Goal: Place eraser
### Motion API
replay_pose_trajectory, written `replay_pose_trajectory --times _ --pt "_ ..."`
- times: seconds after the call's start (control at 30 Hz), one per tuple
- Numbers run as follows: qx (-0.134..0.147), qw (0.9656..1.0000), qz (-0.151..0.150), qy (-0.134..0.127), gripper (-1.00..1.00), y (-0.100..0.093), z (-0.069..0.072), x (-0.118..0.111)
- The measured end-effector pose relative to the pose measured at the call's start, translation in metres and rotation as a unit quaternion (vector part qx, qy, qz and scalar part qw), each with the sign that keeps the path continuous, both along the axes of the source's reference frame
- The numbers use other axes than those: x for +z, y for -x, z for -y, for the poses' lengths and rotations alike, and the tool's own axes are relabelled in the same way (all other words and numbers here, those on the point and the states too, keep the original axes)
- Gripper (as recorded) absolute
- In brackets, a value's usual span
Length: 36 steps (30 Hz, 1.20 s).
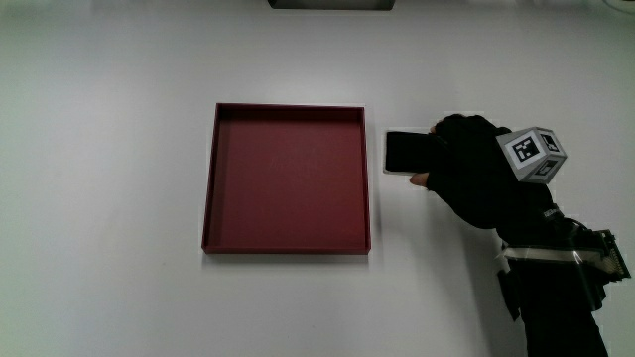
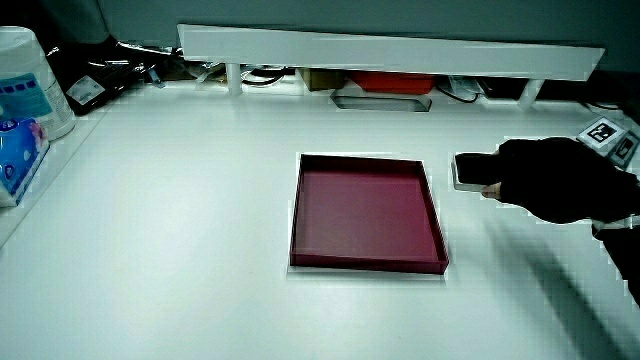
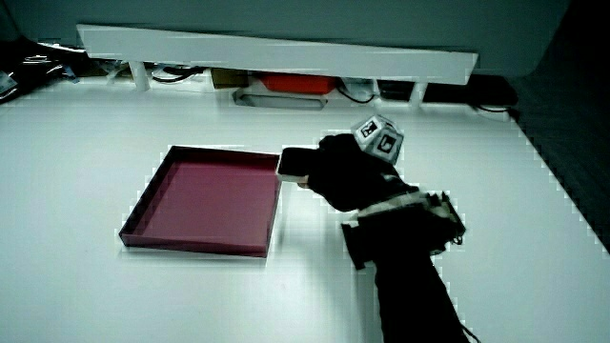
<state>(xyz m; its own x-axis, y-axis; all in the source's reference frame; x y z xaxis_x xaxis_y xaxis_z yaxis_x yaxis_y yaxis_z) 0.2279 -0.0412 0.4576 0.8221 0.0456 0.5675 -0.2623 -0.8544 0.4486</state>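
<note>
A flat black eraser [image 1: 404, 151] with a white edge lies just outside one wall of the square dark red tray [image 1: 288, 178], whose floor is bare. The hand [image 1: 471, 169] is beside the tray, its fingers closed around the end of the eraser that points away from the tray. The patterned cube [image 1: 534, 155] sits on the back of the hand. Both side views show the eraser [image 2: 468, 168] [image 3: 294, 162] close to the tray [image 2: 365, 205] [image 3: 210, 195], held by the hand [image 2: 550, 175] [image 3: 343, 176]. Whether the eraser touches the table I cannot tell.
A low white partition [image 2: 390, 48] [image 3: 276, 48] runs along the table's edge farthest from the person, with a red object [image 2: 390, 82] and cables under it. A white container with a blue label [image 2: 25, 100] stands at the table's edge.
</note>
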Motion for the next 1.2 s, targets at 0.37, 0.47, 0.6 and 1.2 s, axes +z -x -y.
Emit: replay_pose_trajectory --times 0.37,0.47,0.6,1.2 --pt "0.050 0.9969 -0.010 0.061 0.00 -0.028 -0.001 0.059" --pt "0.051 0.9954 -0.017 0.080 0.00 -0.028 -0.003 0.074" --pt "0.052 0.9934 -0.018 0.101 0.00 -0.028 -0.005 0.086" --pt "0.044 0.9917 -0.026 0.118 -0.56 -0.032 -0.010 0.093"
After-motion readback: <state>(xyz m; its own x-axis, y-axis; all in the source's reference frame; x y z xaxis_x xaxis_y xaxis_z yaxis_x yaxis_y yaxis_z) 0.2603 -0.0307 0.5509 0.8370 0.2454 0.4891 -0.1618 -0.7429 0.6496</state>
